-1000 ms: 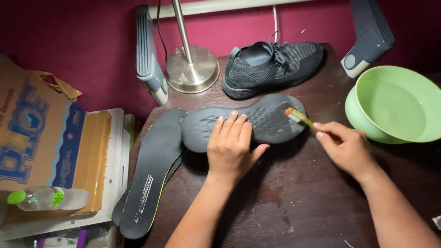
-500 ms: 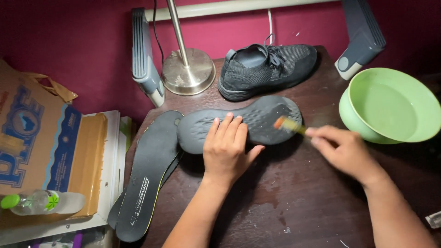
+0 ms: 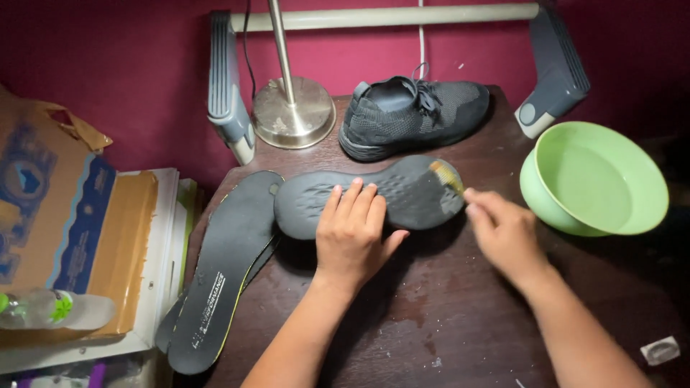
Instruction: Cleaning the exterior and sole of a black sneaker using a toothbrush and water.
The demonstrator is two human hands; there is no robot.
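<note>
The little brush [image 3: 447, 174] is blurry, so its shape is hard to see (only a yellowish tip shows). The right hand [image 3: 507, 233] pinches it over the dark shoe sole [image 3: 402, 188]. The sole lies bumpy side up on the brown table [image 3: 445, 316]. The left hand [image 3: 353, 233] presses flat on it, fingers spread.

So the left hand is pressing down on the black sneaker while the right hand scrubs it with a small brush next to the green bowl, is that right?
Not quite. The left hand presses on the dark shoe sole lying upside down, not the black sneaker, which stands untouched behind it. The rest holds: the right hand works a small brush on that sole, beside the green bowl. The head view shows it.
</note>
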